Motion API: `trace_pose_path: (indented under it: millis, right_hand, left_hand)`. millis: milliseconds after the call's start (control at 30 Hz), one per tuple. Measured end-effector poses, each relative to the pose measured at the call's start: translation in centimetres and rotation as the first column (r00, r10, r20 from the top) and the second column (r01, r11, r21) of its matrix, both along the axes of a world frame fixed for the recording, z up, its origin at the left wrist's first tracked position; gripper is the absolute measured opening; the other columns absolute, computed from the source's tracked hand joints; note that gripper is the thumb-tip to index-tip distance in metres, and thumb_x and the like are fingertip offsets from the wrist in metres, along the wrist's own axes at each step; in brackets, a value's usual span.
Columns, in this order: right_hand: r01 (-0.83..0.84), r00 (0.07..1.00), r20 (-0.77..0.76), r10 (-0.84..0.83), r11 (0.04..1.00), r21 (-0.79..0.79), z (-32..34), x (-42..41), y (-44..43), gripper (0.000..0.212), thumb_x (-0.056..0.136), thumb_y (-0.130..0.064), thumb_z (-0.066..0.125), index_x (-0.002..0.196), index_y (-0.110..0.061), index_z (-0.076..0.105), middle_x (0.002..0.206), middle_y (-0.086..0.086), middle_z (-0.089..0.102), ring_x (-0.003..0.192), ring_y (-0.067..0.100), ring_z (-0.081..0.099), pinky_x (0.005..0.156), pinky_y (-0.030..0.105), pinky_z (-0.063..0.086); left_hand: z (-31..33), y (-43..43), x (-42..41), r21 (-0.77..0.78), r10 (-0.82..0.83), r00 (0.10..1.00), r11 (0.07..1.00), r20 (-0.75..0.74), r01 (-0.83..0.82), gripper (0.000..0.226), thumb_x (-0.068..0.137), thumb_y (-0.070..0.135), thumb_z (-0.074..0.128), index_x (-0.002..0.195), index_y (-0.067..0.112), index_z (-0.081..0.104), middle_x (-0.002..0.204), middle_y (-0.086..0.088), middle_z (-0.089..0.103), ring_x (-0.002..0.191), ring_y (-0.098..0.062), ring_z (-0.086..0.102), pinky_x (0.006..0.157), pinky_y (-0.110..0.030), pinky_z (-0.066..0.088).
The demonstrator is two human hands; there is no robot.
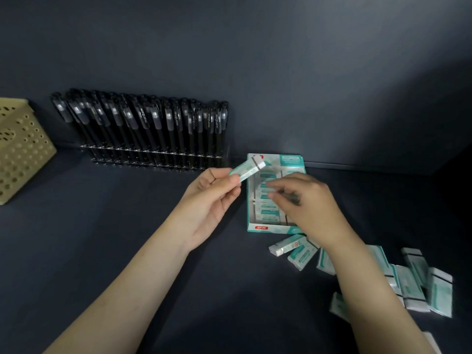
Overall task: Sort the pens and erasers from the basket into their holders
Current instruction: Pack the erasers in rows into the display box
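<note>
Head view, left hand pinching teal-sleeved white eraser, right hand grip unclear

Pens standing in rack, erasers in box, one eraser held

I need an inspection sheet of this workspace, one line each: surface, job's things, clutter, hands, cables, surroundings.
surface: dark table.
job's things: black pens stand in the clear rack; eraser box partly filled; loose erasers lie on the table at the right; beige basket at the left edge.
clutter: nothing seen.
hands: left hand pinches one eraser; right hand over the box, fingers curled, blurred, hold unclear.
cables: nothing seen.
surroundings: dark wall behind the table.
</note>
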State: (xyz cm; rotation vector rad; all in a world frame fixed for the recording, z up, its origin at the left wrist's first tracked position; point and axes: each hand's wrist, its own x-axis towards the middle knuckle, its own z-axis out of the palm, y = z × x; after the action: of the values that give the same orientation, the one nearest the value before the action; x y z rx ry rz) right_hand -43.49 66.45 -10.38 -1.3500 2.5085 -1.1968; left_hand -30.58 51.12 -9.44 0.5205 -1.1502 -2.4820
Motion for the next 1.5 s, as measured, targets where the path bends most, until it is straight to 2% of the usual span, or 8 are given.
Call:
trace_pose_path:
  millis: [200, 467, 633, 800, 1033, 1133, 1300, 1500]
  right_hand:
    - [-0.007, 0.882, 0.454, 0.129, 0.965, -0.261, 2.1, 1.4, 0.1, 0.017, 0.087, -0.016, 0.068, 0.101, -0.024, 0.074, 0.097, -0.009, 0.074, 0.089, 0.006, 0.066, 0.081, 0.020, 0.051]
    - [0.049, 0.732, 0.648, 0.209, 0.933, -0.356, 2.5, 1.6, 0.3, 0.032, 0.085, -0.016, 0.066, 0.117, -0.012, 0.063, 0.108, 0.002, 0.073, 0.094, 0.009, 0.068, 0.070, 0.013, 0.048]
    - [0.034, 0.882, 0.462, 0.094, 0.965, -0.261, 2.6, 0.2, 1.7, 0.024, 0.085, -0.019, 0.070, 0.107, -0.029, 0.067, 0.105, -0.007, 0.070, 0.100, 0.012, 0.066, 0.089, 0.035, 0.052]
    - [0.038, 0.998, 0.056, -0.039, 0.999, 0.015, 1.2, -1.2, 2.5, 0.036, 0.076, -0.013, 0.080, 0.104, -0.033, 0.072, 0.105, -0.017, 0.063, 0.105, 0.008, 0.056, 0.090, 0.018, 0.040]
    - [0.087, 0.984, -0.172, -0.053, 0.976, 0.199, 0.1, -1.5, 2.6, 0.035, 0.073, -0.012, 0.081, 0.106, -0.022, 0.073, 0.108, -0.005, 0.068, 0.108, 0.024, 0.054, 0.096, 0.040, 0.039]
    - [0.146, 0.968, -0.235, -0.093, 0.965, 0.219, 0.2, -1.4, 2.5, 0.029, 0.072, -0.019, 0.083, 0.098, -0.025, 0.072, 0.099, -0.013, 0.066, 0.105, 0.016, 0.051, 0.089, 0.030, 0.023]
    - [0.061, 0.986, -0.167, -0.030, 0.981, 0.184, 0.3, -1.0, 2.1, 0.021, 0.071, -0.002, 0.081, 0.087, -0.011, 0.071, 0.098, 0.000, 0.068, 0.094, 0.019, 0.062, 0.083, 0.036, 0.054]
    - [0.085, 0.981, -0.186, -0.052, 0.981, 0.173, 0.2, -0.9, 1.5, 0.017, 0.075, 0.001, 0.077, 0.088, -0.010, 0.073, 0.097, 0.002, 0.069, 0.093, 0.019, 0.067, 0.082, 0.039, 0.057]
  left_hand:
    - [0.1, 1.7, 0.1, -0.368, 0.013, 0.996, 0.929, 0.086, 0.019, 0.016, 0.081, 0.002, 0.068, 0.095, 0.007, 0.060, 0.096, -0.003, 0.074, 0.092, -0.012, 0.069, 0.084, -0.024, 0.053]
    - [-0.8, 2.0, 0.0, -0.704, 0.045, 0.995, 0.710, 0.092, 0.033, 0.017, 0.083, 0.018, 0.073, 0.095, 0.025, 0.066, 0.099, 0.008, 0.070, 0.096, -0.007, 0.063, 0.089, -0.032, 0.051]
    - [-2.5, 0.4, -0.1, -0.965, 0.123, 0.974, 0.210, 0.188, 0.160, 0.031, 0.088, 0.050, 0.053, 0.118, 0.046, 0.058, 0.127, 0.033, 0.051, 0.127, -0.002, 0.036, 0.108, -0.033, 0.028]
    - [-3.6, 0.5, -0.2, -0.973, 0.187, 0.955, 0.017, 0.230, 0.231, 0.039, 0.087, 0.052, 0.044, 0.122, 0.046, 0.059, 0.138, 0.036, 0.033, 0.131, 0.001, 0.014, 0.104, -0.030, 0.009]
    - [-3.7, 0.6, -0.3, -0.968, 0.206, 0.948, -0.012, 0.244, 0.252, 0.039, 0.088, 0.045, 0.043, 0.124, 0.044, 0.058, 0.142, 0.033, 0.032, 0.134, -0.005, 0.015, 0.106, -0.030, 0.008]
    - [-3.8, 0.7, -0.3, -0.967, 0.199, 0.948, -0.007, 0.247, 0.253, 0.035, 0.091, 0.042, 0.047, 0.125, 0.044, 0.057, 0.143, 0.032, 0.032, 0.134, -0.007, 0.016, 0.106, -0.030, 0.008]
    - [-3.9, 0.5, -0.4, -0.974, 0.190, 0.956, 0.005, 0.225, 0.228, 0.041, 0.086, 0.052, 0.040, 0.122, 0.044, 0.059, 0.140, 0.035, 0.033, 0.129, -0.001, 0.019, 0.103, -0.027, 0.008]
    - [-3.9, 0.3, -0.5, -0.981, 0.178, 0.964, 0.032, 0.196, 0.193, 0.046, 0.080, 0.058, 0.037, 0.117, 0.045, 0.061, 0.133, 0.043, 0.031, 0.126, 0.004, 0.017, 0.102, -0.027, 0.009]
